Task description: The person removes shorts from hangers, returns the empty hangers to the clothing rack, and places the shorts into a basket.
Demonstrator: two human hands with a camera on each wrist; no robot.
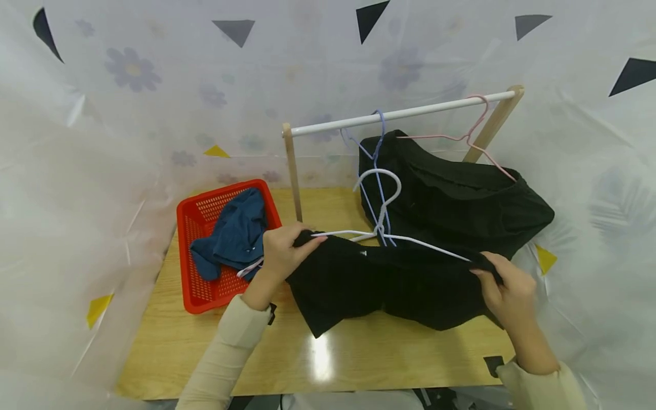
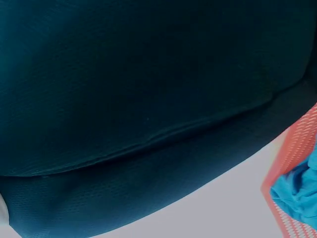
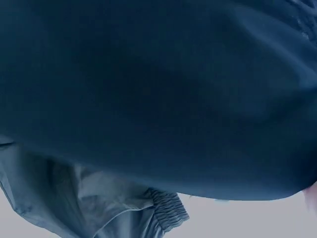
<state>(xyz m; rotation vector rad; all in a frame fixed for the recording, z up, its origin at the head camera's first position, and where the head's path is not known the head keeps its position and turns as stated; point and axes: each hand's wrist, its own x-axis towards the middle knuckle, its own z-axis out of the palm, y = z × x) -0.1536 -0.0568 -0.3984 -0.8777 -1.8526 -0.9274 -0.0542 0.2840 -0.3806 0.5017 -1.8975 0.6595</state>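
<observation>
Black shorts with a small white logo at the top edge hang stretched between my two hands in the head view. A white hanger runs along their upper edge, its hook pointing up. My left hand pinches the left upper corner of the shorts at the hanger's end, thumb on top. At the opposite corner, my right hand grips the fabric near the hanger's other end. Dark cloth fills most of the left wrist view, and dark fabric likewise covers the right wrist view, hiding the fingers.
Behind the shorts stands a rack with a white rail. A black garment hangs there on a pink hanger, beside a blue hanger. Left on the wooden table is a red basket containing blue clothing.
</observation>
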